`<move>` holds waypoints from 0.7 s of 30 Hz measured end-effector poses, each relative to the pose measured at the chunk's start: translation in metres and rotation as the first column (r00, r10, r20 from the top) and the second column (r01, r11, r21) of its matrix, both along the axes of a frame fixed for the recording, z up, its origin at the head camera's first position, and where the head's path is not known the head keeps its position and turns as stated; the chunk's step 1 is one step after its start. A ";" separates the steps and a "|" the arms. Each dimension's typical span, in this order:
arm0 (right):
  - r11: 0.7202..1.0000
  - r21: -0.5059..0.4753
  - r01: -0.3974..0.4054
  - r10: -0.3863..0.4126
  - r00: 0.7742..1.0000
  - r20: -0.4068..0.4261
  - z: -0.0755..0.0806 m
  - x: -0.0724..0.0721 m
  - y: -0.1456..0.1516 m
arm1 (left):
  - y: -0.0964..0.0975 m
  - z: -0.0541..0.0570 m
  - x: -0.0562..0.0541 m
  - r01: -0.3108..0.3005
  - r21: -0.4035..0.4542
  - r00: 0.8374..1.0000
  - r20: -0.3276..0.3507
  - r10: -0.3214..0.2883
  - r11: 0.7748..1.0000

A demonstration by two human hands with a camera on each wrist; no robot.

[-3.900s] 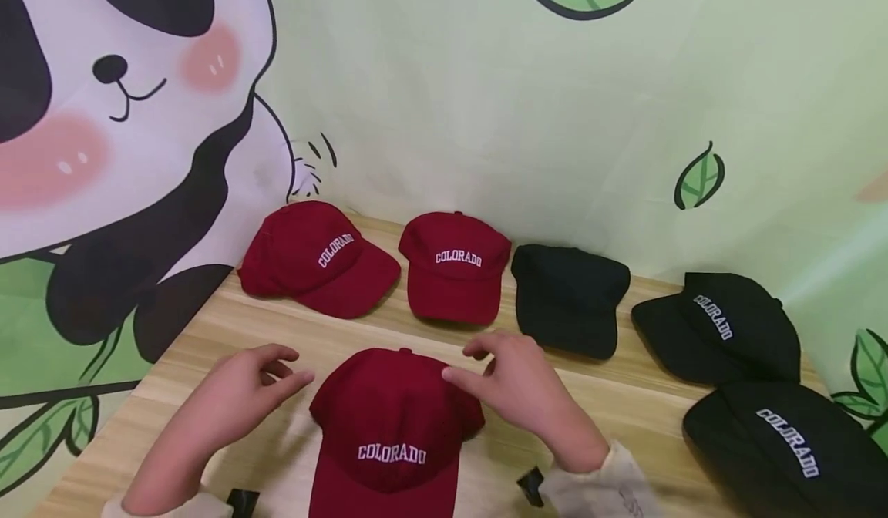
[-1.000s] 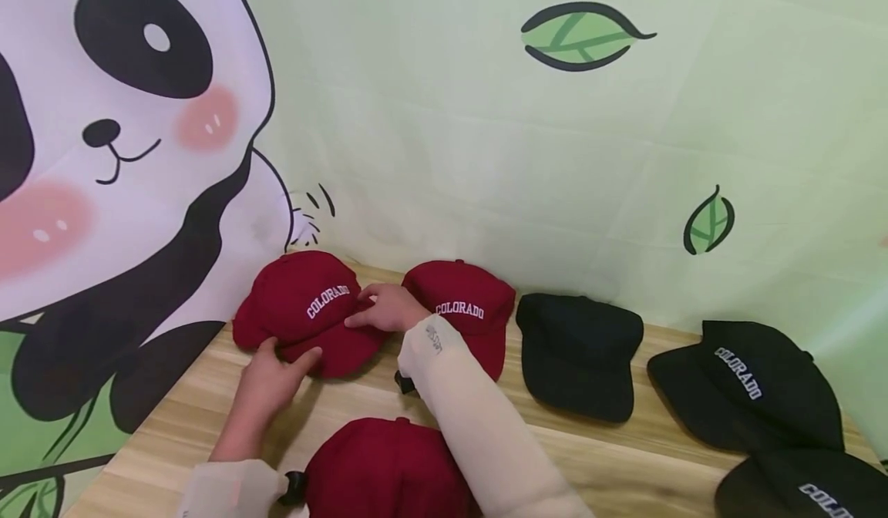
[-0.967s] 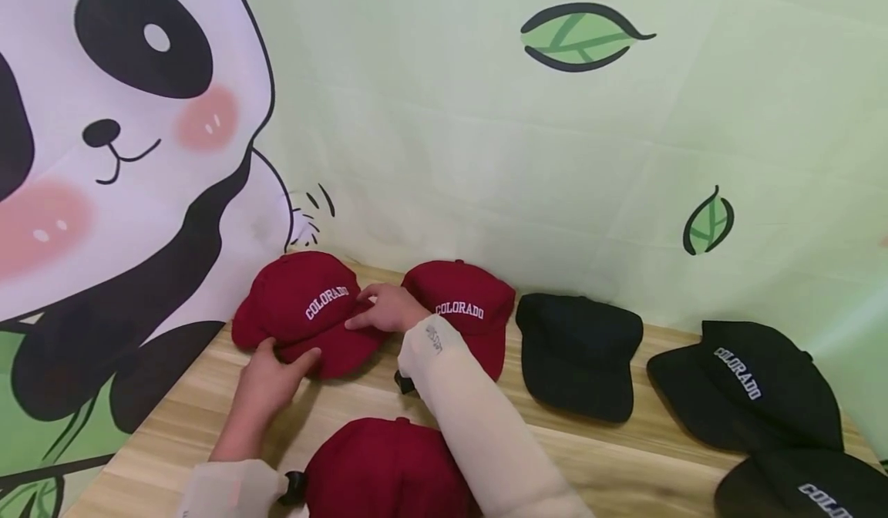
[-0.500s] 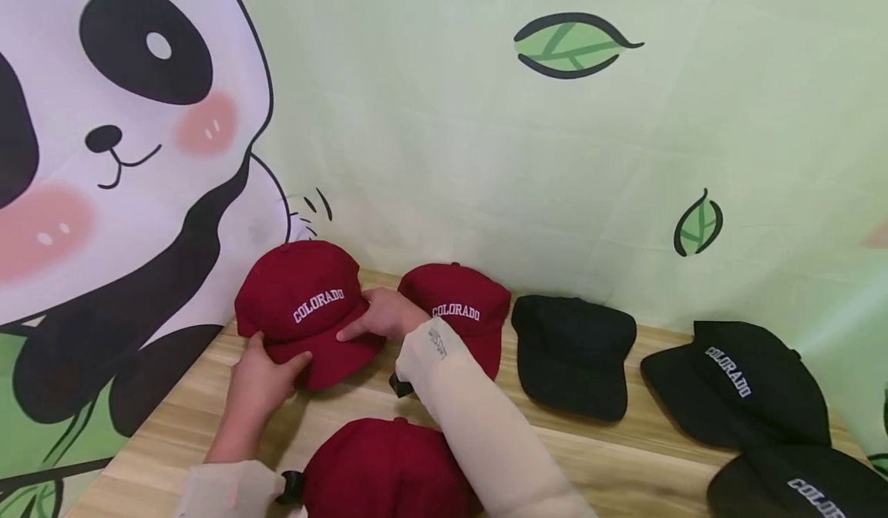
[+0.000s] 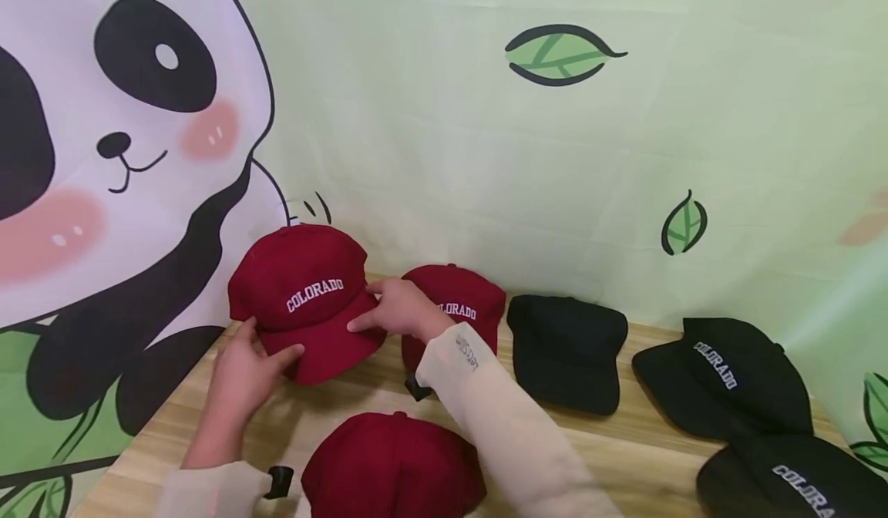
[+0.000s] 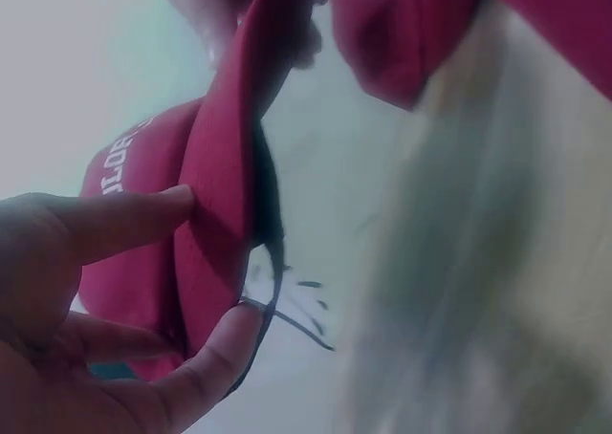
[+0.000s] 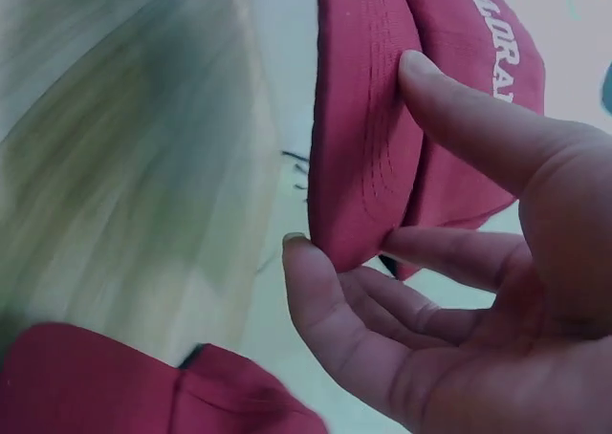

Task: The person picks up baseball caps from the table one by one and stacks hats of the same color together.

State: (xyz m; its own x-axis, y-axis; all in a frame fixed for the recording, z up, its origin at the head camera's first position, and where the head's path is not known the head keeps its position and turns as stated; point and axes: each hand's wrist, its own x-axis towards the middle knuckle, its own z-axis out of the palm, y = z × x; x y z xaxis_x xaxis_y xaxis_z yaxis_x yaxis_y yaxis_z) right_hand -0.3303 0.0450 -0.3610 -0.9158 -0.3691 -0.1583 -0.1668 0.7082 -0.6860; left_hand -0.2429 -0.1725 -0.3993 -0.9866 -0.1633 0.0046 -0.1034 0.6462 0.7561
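Both hands hold a red baseball cap (image 5: 305, 275) lettered COLORADO at the back left of the table. My left hand (image 5: 243, 368) pinches the left side of its brim, thumb on top and fingers beneath. On the brim's right side, my right hand (image 5: 402, 307) grips the same way. The wrist views show a gap between the cap and the wooden surface. A second red cap (image 5: 454, 283) stands just behind my right hand, partly covered by it. Nearer, another red cap (image 5: 391, 468) lies between my forearms, its front cut off by the frame edge.
A black cap (image 5: 565, 352) sits right of the red ones. Farther right are two more black caps, one behind (image 5: 728, 375) and one in front (image 5: 784, 475). A panda-printed cloth (image 5: 416, 117) hangs behind the wooden table (image 5: 624, 452).
Both hands moved from around the near red cap to the back-left one and took its brim. In the last second that cap has risen and turned to face more forward.
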 end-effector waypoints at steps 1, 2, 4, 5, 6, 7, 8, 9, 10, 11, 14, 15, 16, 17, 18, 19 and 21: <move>1.000 0.001 0.006 -0.006 1.000 -0.002 0.002 0.005 0.002 | 0.000 0.003 0.002 0.011 -0.007 1.000 -0.006 -0.011 1.000; 1.000 0.000 0.009 -0.009 1.000 -0.005 0.004 0.009 0.004 | 0.000 0.006 0.005 0.025 -0.014 1.000 -0.011 -0.025 1.000; 1.000 -0.006 0.007 -0.007 1.000 -0.012 0.008 0.019 0.008 | 0.000 0.012 0.011 0.054 -0.031 0.998 -0.025 -0.055 0.998; 1.000 -0.006 0.008 -0.008 1.000 -0.021 0.009 0.024 0.010 | 0.000 0.016 0.013 0.069 -0.039 0.997 -0.035 -0.071 0.997; 1.000 -0.009 0.009 -0.010 1.000 -0.028 0.011 0.029 0.013 | 0.000 0.019 0.016 0.086 -0.041 0.995 -0.045 -0.088 0.995; 1.000 -0.014 0.011 -0.012 0.999 -0.034 0.012 0.034 0.015 | 0.000 0.023 0.019 0.099 -0.043 0.994 -0.051 -0.101 0.994; 1.000 -0.024 0.013 -0.014 0.999 -0.044 0.013 0.039 0.018 | 0.001 0.027 0.022 0.111 -0.042 0.992 -0.052 -0.113 0.993; 0.999 -0.037 0.016 -0.018 0.999 -0.048 0.014 0.044 0.020 | 0.001 0.030 0.025 0.122 -0.040 0.991 -0.053 -0.124 0.992; 0.999 -0.051 0.020 -0.023 0.998 -0.051 0.015 0.050 0.023 | 0.002 0.034 0.028 0.133 -0.038 0.989 -0.054 -0.135 0.990; 0.998 -0.062 0.026 -0.029 0.998 -0.053 0.016 0.055 0.027 | 0.002 0.037 0.031 0.144 -0.039 0.988 -0.051 -0.146 0.989; 0.994 -0.102 0.031 -0.037 0.998 -0.055 0.019 0.072 0.037 | 0.005 0.045 0.040 0.170 -0.060 0.984 -0.047 -0.173 0.984; 0.993 -0.116 0.038 -0.045 0.998 -0.052 0.020 0.077 0.041 | 0.007 0.047 0.043 0.181 -0.066 0.982 -0.053 -0.184 0.981; 0.991 -0.123 0.047 -0.054 0.997 -0.053 0.021 0.083 0.045 | 0.008 0.049 0.045 0.192 -0.071 0.979 -0.057 -0.196 0.979; 0.990 -0.131 0.056 -0.064 0.996 -0.054 0.021 0.088 0.049 | 0.010 0.051 0.048 0.205 -0.077 0.976 -0.061 -0.210 0.976; 0.988 -0.139 0.064 -0.072 0.996 -0.059 0.022 0.093 0.053 | 0.011 0.052 0.050 0.217 -0.076 0.973 -0.065 -0.222 0.973; 0.986 -0.150 0.070 -0.081 0.995 -0.063 0.023 0.098 0.057 | 0.013 0.054 0.052 0.231 -0.070 0.969 -0.068 -0.236 0.970; 0.982 -0.169 0.080 -0.095 0.992 -0.082 0.023 0.108 0.064 | 0.016 0.055 0.057 0.264 -0.052 0.961 -0.067 -0.267 0.963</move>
State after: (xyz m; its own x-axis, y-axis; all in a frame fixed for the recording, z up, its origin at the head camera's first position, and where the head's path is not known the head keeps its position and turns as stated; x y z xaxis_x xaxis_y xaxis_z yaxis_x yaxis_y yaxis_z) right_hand -0.2222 0.1086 -0.3380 -0.9535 -0.3008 -0.0180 -0.1748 0.6008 -0.7801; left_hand -0.1861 -0.1563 -0.3438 -0.9912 0.1068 0.0788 0.1304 0.6747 0.7265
